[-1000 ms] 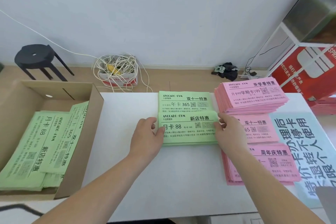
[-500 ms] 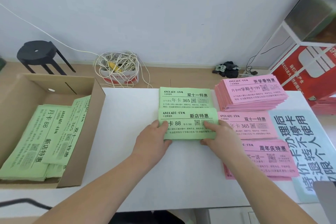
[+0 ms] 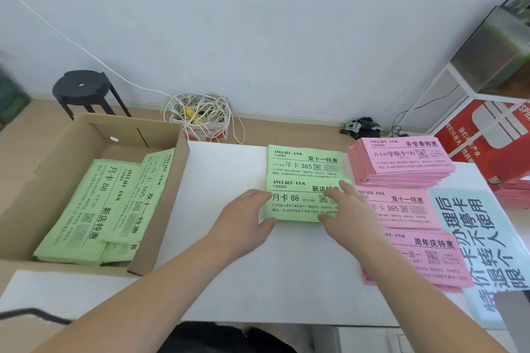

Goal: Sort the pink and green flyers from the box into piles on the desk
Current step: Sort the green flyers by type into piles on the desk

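Two hands, left (image 3: 243, 215) and right (image 3: 351, 209), grip released, press flat on likely limp green flyers (image 3: 298, 200) mid-frame, best squared by their edges.

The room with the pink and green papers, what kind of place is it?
Probably a gym's office or back room. The green flyers and pink flyers on the white desk say AVOCADO GYM with card prices, and a cardboard box holds more.
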The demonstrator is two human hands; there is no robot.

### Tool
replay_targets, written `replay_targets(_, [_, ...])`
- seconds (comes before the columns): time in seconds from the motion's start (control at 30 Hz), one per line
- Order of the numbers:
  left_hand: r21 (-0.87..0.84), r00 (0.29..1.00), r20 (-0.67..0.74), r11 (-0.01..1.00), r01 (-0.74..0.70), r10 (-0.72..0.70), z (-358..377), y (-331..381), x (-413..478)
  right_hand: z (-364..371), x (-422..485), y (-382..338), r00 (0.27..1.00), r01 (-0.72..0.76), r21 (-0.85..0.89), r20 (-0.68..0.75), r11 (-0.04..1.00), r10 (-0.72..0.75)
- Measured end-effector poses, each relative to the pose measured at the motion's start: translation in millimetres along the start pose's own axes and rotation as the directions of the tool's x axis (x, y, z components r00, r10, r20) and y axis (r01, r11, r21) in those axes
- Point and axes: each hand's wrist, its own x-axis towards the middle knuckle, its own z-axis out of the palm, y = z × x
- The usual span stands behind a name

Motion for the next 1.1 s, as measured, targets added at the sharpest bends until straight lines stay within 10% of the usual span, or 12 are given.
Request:
replay_targets(0.43, [-0.371,0.92,-0.199,0.895,0.248,-0.337,-154.7,-103.8,-95.5,17.5,-11.0,-229.9,0.856,0.447,0.492,0.008,0.747,-0.518])
replay_targets(0.63, [-0.202,0.861,-0.155,0.869,0.452,-0.484,-206.4,-195.3,-113.4,37.3,25.2,-305.8,0.766,0.62,0.239,0.023,0.747,-0.643])
replay_targets(0.9, [0.018,0.947,-0.033,0.947,0.321,-0.32,-237.8,-212.6,-41.4,67.2,85.0,-374.8,0.837,0.496,-0.335,0.428,0.801,-0.34])
replay_targets(1.1, [0.103,0.979,0.013,0.974,0.202,-0.204,-240.1,-220.3,-32.3,78.6,96.5,-395.5,0.845,0.44,-0.386,0.484,0.811,-0.229])
